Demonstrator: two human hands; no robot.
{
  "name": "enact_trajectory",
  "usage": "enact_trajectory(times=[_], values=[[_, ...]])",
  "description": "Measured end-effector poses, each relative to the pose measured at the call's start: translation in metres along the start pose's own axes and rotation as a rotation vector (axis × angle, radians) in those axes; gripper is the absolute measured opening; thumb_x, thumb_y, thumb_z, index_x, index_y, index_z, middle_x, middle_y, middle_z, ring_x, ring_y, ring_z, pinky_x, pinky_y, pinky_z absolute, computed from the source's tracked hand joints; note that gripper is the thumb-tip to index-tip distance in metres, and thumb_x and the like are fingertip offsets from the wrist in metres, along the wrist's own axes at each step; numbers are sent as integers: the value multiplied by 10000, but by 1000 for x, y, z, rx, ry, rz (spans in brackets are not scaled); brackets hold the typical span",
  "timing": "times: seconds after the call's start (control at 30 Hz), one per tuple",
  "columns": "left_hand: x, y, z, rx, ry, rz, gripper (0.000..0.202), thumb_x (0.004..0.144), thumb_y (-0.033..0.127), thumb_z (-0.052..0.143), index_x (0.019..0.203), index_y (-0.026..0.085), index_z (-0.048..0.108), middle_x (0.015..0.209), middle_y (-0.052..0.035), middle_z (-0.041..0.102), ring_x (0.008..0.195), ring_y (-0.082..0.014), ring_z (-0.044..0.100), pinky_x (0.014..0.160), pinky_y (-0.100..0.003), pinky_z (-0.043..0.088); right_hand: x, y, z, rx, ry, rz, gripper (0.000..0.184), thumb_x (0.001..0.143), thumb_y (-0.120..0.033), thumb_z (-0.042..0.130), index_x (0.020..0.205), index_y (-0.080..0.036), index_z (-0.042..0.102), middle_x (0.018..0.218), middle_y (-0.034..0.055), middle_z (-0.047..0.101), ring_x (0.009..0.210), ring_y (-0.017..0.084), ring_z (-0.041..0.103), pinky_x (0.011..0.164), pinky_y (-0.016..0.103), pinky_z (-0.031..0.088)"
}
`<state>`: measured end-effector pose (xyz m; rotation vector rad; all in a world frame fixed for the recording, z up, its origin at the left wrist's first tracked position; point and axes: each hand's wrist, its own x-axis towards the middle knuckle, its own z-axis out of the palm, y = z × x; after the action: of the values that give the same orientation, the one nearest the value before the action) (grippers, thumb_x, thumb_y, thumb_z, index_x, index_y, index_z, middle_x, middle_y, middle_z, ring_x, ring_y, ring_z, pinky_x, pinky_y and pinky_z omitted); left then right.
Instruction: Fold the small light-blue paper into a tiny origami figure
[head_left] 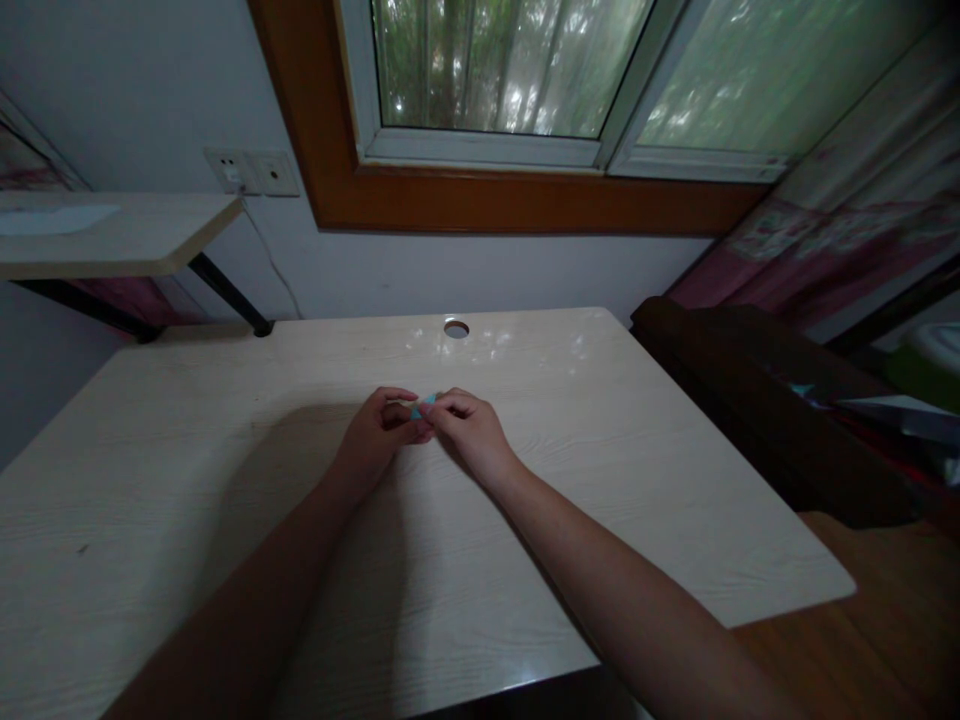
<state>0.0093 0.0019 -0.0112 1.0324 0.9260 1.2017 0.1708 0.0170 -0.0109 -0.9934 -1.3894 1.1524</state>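
Between my two hands, above the middle of the pale wooden table [660, 480], is a small light-blue and yellowish piece [429, 399]. Its kind is too small to make out, and fingers hide most of it. My left hand [386, 425] is closed on its left side, with thumb and fingers pinched together. From the right, my right hand [469, 425] pinches the same piece between thumb and fingers. The fingertips of both hands nearly meet there.
A raised shelf [112, 240] on black legs stands at the back left. Near the back edge the table has a round cable hole [456, 329]. Beyond are a wall socket [274, 174] and a window [510, 70]. Dark furniture [735, 390] borders the table's right side.
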Motion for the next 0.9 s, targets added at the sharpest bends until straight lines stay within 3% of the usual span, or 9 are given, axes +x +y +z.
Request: enact_trajectory(times=[0.4,0.77,0.9], values=[[-3,4,2,-48,-21,17,426,682,206,820,1048,206,603,646,67,613,637,-115,653,725,-298,597,-2,-5,-1,-53,19,-69,215,850,-331,660,688,-213,737,763,32,647,756,171,603,735,306,455],[-4,6,4,-16,21,-12,516,645,218,845,1062,204,541,614,91,576,639,-142,685,703,-323,610,4,-1,-10,16,109,66,328,848,-476,640,718,-188,730,719,30,644,698,165,569,688,290,434],[-3,6,3,-7,18,-21,511,655,222,839,1070,201,541,616,90,578,632,-136,672,715,-345,613,4,-7,-10,-9,32,68,285,807,-466,685,755,-193,746,764,34,661,740,171,582,714,295,439]])
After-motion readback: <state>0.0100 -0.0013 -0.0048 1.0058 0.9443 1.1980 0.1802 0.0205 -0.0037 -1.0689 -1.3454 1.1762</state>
